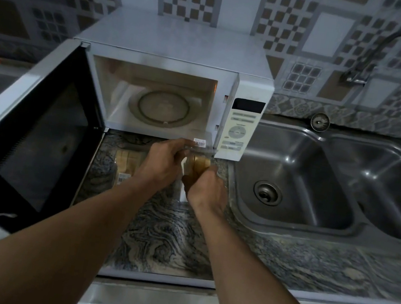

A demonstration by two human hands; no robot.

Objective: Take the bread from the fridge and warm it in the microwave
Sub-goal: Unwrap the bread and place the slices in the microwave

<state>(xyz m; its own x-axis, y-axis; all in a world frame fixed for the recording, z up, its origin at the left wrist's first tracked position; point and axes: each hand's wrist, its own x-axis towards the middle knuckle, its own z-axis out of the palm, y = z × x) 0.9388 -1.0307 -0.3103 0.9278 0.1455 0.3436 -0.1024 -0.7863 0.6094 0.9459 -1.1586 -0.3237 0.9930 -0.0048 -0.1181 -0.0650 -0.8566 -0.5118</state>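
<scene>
The microwave (175, 41) stands wide open with its glass plate (159, 106) bare, so the way in from the front is free. Its door (38, 130) is swung out to the left and walls off that side. At the opening's lower right corner, the left hand (163, 161) pinches the lid of a clear box (198, 147) and the right hand (207, 192) grips its base. A bread packet (128, 163) lies on the counter (168, 226) just left of them. The sink (304, 174) lies open on the right.

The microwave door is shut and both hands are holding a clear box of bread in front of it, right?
Not quite. The head view shows the microwave door swung wide open to the left, with the glass turntable bare inside. The rest holds: the left hand and right hand hold the clear box of bread in front of it.
</scene>
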